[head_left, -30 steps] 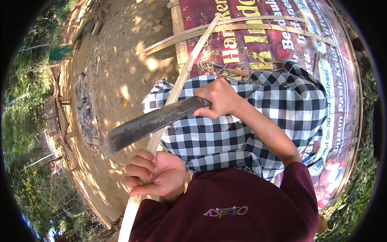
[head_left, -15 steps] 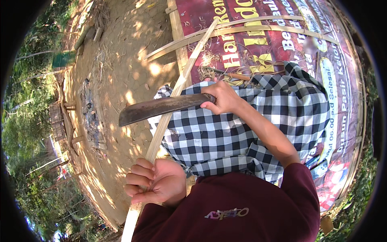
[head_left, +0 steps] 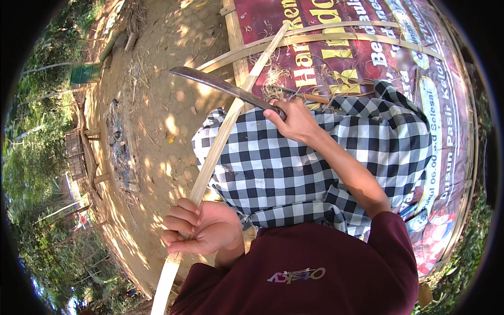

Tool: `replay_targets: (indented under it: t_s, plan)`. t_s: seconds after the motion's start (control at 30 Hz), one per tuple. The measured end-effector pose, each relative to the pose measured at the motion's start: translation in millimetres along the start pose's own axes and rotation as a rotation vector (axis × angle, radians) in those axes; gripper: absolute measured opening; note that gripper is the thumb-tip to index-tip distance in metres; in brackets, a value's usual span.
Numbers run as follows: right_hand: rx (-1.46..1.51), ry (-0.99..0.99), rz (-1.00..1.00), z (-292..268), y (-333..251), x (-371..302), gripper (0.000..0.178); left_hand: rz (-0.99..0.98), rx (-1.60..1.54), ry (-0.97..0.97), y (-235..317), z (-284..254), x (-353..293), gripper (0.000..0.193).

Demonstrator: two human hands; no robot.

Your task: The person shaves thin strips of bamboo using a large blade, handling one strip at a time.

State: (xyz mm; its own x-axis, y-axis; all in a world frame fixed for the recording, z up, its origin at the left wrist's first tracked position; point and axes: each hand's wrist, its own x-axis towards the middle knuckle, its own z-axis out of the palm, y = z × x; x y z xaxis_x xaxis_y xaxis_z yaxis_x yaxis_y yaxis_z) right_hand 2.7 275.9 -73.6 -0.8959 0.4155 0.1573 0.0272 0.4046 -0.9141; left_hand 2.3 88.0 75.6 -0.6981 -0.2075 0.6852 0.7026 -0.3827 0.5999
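Note:
A long pale bamboo strip (head_left: 214, 152) runs slantwise from the lower left up to the banner. Near its lower end my left hand (head_left: 202, 227) is closed around it, palm turned up. In my right hand (head_left: 295, 122) is the handle of a machete (head_left: 218, 84), its dark blade pointing to the far left. The blade crosses the strip above my lap and appears to touch it, seen nearly edge-on. My lap is covered by a black-and-white checked cloth (head_left: 273, 163), which lies beneath the strip.
Two more bamboo strips (head_left: 336, 38) lie across a printed maroon banner (head_left: 257, 21) at the far right. Curled shavings (head_left: 273, 79) and an orange-brown handled tool (head_left: 315, 98) rest there. A wooden edge (head_left: 236, 42) borders the banner; bare earth ground (head_left: 163, 58) spreads to the left.
The machete has moved farther up along the strip, away from me. Its tip has swung up and the blade has turned from flat to nearly edge-on. My left hand stays nearly in place.

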Motion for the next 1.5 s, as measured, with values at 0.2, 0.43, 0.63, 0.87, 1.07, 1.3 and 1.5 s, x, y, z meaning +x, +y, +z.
replay_targets:
  t_s: [0.2,0.43,0.63,0.87,1.07,1.3,1.5]
  plan:
    - [-0.019,-0.097,-0.395,2,-15,-11,0.055,0.028,0.024,-0.006,6,5,-5,0.041]
    - [-0.046,-0.085,0.085,-14,14,12,0.057,0.039,0.033,0.009,0,-7,-7,0.041]
    - [-0.086,-0.081,-0.286,-5,16,6,0.053,0.03,0.035,0.034,4,1,-7,0.041]
    - [0.048,-0.027,0.118,-15,32,19,0.052,0.062,0.046,-0.034,7,2,-10,0.041]
    - [0.006,-0.067,-0.243,-5,37,13,0.055,0.049,0.021,0.029,2,2,-3,0.041]
    - [-0.019,-0.075,0.113,-11,39,17,0.055,0.083,0.091,-0.028,0,-10,-7,0.042]
    - [-0.086,-0.063,-0.089,-8,35,11,0.056,0.023,-0.021,0.011,-2,-10,-4,0.038]
